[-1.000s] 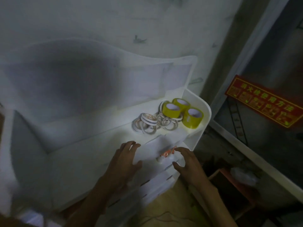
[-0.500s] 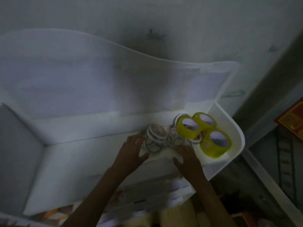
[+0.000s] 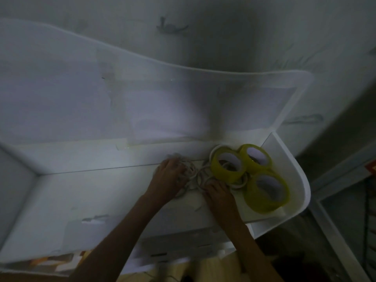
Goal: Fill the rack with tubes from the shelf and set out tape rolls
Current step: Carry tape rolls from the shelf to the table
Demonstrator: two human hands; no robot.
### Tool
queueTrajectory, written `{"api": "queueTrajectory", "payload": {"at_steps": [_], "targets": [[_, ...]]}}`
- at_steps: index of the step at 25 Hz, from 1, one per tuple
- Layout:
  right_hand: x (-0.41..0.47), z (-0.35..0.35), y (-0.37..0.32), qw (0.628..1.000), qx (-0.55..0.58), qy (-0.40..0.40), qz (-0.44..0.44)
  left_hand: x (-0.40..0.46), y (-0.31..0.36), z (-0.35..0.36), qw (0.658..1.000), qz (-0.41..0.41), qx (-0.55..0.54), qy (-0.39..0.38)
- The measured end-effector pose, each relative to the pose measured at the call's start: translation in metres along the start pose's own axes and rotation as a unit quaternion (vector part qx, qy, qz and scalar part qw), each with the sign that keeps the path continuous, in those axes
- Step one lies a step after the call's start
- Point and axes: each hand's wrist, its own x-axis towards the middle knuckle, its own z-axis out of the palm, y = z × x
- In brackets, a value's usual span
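**Thin white rolls: light, slippery, tangled — take by the rim**

The thin white tape rolls (image 3: 200, 177) lie in a loose overlapping heap on the white shelf (image 3: 101, 192), w/ three yellow tape rolls (image 3: 252, 171) just to the right, touching the heap; one yellow roll leans on top of some white rings. Judging by look, the white ones are narrow, stiff hoops, v. light, prob. slick on the shelf surface and apt to slide or catch on each other when one is lifted. Best hold: pinch through the core, thumb inside, finger outside, one or a small stack at a time. The yellow rolls are wider and heavier; grip across the outer face or hook a finger thru the core.

Left hand (image 3: 169, 177) rests palm-down on the left part of the heap, fingers bent over the rings; whether it actually grips one — can't tell. Right hand (image 3: 218, 193) sits at the heap's near edge, fingertips hidden among the rings; grip also unclear.

Dim light. The shelf's raised side wall (image 3: 293, 169) curves round the yellow rolls on the right.
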Motion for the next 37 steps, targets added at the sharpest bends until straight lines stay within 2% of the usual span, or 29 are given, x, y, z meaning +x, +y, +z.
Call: {"api": "queueTrajectory", "payload": {"at_steps": [7, 11, 13, 16, 18, 21, 23, 27, 30, 37], "targets": [[0.001, 0.003, 0.003, 0.998, 0.044, -0.021, 0.027, 0.003, -0.012, -0.002, 0.996, 0.048, -0.053, 0.06], [0.003, 0.003, 0.003, 0.998, 0.043, -0.033, 0.03, 0.002, -0.02, -0.006, 0.981, 0.153, -0.043, 0.114], [0.007, -0.006, -0.003, 0.997, 0.057, -0.019, 0.042, 0.001, -0.023, -0.008, 0.978, 0.161, -0.042, 0.124], [0.012, -0.019, -0.012, 0.997, 0.06, 0.019, 0.043, -0.004, -0.028, -0.009, 0.983, 0.129, -0.059, 0.113], [0.016, -0.026, -0.018, 0.991, 0.097, 0.02, 0.088, -0.008, -0.026, -0.014, 0.983, 0.128, -0.061, 0.118], [0.019, -0.034, -0.022, 0.953, 0.22, 0.02, 0.207, -0.017, -0.016, -0.027, 0.977, 0.132, -0.063, 0.155], [0.021, -0.039, -0.024, 0.934, 0.275, 0.029, 0.226, -0.024, -0.01, -0.035, 0.976, 0.114, -0.067, 0.172], [0.029, -0.047, -0.033, 0.913, 0.347, 0.037, 0.21, -0.041, -0.015, -0.044, 0.985, 0.024, -0.072, 0.154], [0.034, -0.047, -0.044, 0.917, 0.358, 0.016, 0.174, -0.06, -0.023, -0.049, 0.987, -0.014, -0.043, 0.157], [0.066, -0.041, -0.102, 0.941, 0.332, -0.038, 0.058, -0.128, -0.038, -0.108, 0.96, -0.112, 0.021, 0.255]]}}
